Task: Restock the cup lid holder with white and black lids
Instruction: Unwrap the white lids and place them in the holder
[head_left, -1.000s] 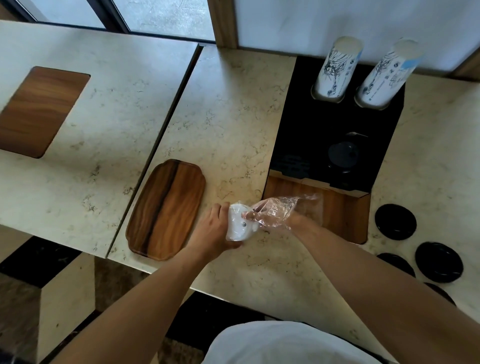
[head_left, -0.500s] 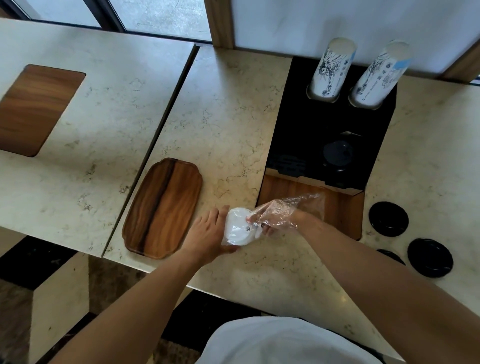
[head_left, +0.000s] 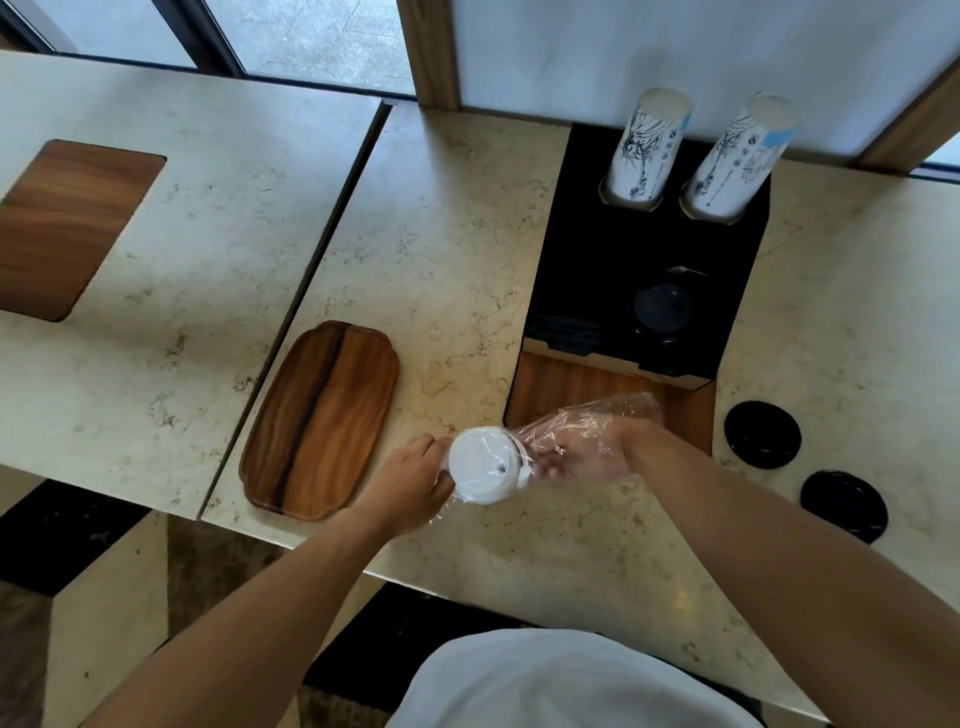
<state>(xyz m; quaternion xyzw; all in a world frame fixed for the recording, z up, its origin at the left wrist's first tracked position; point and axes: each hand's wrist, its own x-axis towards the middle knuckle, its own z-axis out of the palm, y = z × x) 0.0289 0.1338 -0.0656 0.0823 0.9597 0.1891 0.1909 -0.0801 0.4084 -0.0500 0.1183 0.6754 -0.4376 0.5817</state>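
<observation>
A stack of white lids (head_left: 485, 464) sits in a clear plastic sleeve (head_left: 587, 421) above the counter's front part. My left hand (head_left: 410, 486) grips the sleeve's left end around the stack. My right hand (head_left: 587, 457) is inside the crumpled sleeve, its fingers at the stack's right side. The black lid holder (head_left: 613, 260) is set into the counter behind my hands. One black lid stack (head_left: 662, 312) shows in its right well. Two loose black lids (head_left: 762, 435) (head_left: 844, 505) lie on the counter to the right.
Two stacks of printed paper cups (head_left: 647, 150) (head_left: 737, 161) stand upright at the back of the holder. A wooden tray (head_left: 322, 421) lies left of my hands. A wooden-floored recess (head_left: 582, 384) sits just in front of the holder. A second counter with a wooden inset (head_left: 67, 223) is at left.
The white lid stack has turned so its top faces up toward me. My right hand has pushed deeper into the plastic sleeve. My left hand keeps its hold.
</observation>
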